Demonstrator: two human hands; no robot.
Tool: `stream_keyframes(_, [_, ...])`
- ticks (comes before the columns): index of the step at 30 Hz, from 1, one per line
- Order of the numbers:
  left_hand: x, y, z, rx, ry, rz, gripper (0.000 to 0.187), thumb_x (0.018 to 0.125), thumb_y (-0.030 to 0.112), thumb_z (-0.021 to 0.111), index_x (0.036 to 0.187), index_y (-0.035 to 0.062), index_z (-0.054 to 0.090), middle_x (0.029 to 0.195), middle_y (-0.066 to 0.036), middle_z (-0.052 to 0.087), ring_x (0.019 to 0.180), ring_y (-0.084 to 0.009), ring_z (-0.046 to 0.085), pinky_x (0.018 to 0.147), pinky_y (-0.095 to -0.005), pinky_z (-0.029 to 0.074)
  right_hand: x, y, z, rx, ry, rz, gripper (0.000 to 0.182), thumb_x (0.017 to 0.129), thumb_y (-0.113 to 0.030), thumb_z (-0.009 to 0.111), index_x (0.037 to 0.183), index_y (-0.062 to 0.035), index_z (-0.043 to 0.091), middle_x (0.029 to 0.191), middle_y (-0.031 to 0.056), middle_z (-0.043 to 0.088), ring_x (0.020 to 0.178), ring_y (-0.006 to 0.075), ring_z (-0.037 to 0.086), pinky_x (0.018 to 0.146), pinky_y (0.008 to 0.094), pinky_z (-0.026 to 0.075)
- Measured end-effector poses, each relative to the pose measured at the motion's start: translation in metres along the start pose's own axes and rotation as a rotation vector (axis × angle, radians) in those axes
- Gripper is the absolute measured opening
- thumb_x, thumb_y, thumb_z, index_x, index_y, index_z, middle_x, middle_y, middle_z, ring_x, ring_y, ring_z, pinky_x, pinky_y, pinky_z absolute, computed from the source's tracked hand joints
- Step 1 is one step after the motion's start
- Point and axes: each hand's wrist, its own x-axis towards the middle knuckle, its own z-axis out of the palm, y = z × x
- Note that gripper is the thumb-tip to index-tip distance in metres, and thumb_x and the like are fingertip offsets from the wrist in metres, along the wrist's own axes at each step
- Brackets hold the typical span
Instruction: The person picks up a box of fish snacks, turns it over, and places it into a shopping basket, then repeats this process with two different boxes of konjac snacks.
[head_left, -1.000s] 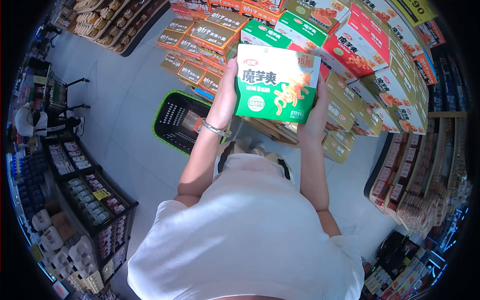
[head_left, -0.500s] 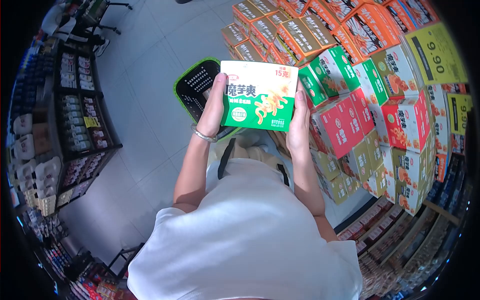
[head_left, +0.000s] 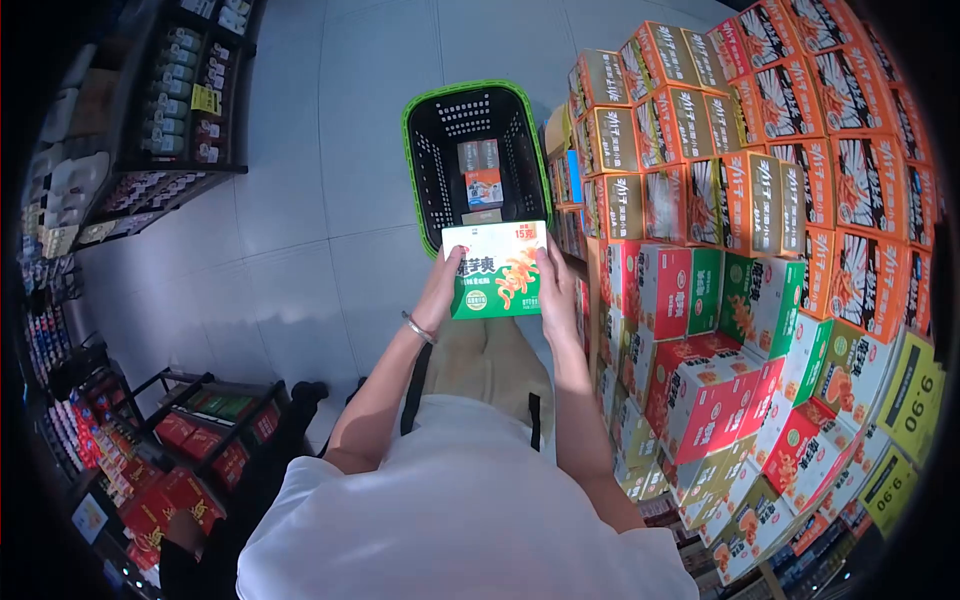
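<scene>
Between my two hands is a green and white snack box (head_left: 497,285), its printed front facing up at me. My left hand (head_left: 440,290) grips its left edge, thumb on the front, with a bracelet at the wrist. On the opposite edge my right hand (head_left: 558,292) holds it the same way. Just beyond the box stands a black shopping basket (head_left: 424,170) with a green rim. Inside the basket lie an orange and white box (head_left: 484,189) and a grey pack (head_left: 478,155); the held box hides the basket's near end.
Stacked snack boxes (head_left: 720,395) rise close on my right, with orange boxes (head_left: 790,105) behind and yellow price tags (head_left: 912,395) at the edge. A shelf unit (head_left: 180,150) stands left on the tiled floor (head_left: 365,110). Someone's dark sleeve (head_left: 255,480) shows at lower left.
My view has turned toward the right-hand display, and the held box is lower in view. More of the basket and its contents show. Both hands keep their grip.
</scene>
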Motion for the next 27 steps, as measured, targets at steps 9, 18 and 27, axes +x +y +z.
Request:
stream_keyframes(9, [0.133,-0.108,-0.036,-0.019,0.085,0.034,0.058,0.093,0.041,0.04,0.134,0.0006,0.031,0.128,-0.01,0.044,0.119,-0.0161,0.039,0.101,-0.0272,0.027,0.101,0.126,0.004,-0.16,-0.017,0.218,0.04,0.092,-0.025,0.05,0.124,-0.0012,0.046,0.115,0.0068,0.054,0.102,0.0107,0.051,0.087,0.0253,0.039])
stream_keyframes(18, [0.318,-0.217,-0.082,-0.09,0.224,-0.037,0.059,0.09,0.037,0.051,0.136,0.0064,0.033,0.124,-0.008,0.05,0.11,-0.0136,0.048,0.093,-0.0255,0.037,0.24,0.264,0.004,-0.142,-0.027,0.215,0.047,0.085,-0.025,0.061,0.118,0.0045,0.043,0.108,0.0112,0.055,0.097,0.0152,0.052,0.084,0.0273,0.041])
stream_keyframes(27, [0.401,-0.299,-0.098,-0.186,0.229,-0.279,0.052,0.086,0.027,0.052,0.131,0.0062,0.039,0.115,-0.01,0.056,0.101,-0.0168,0.054,0.088,-0.0279,0.042,0.312,0.401,-0.029,-0.375,-0.076,0.45,0.041,0.086,-0.025,0.056,0.117,0.0016,0.05,0.109,0.0145,0.058,0.095,0.0192,0.056,0.083,0.0311,0.043])
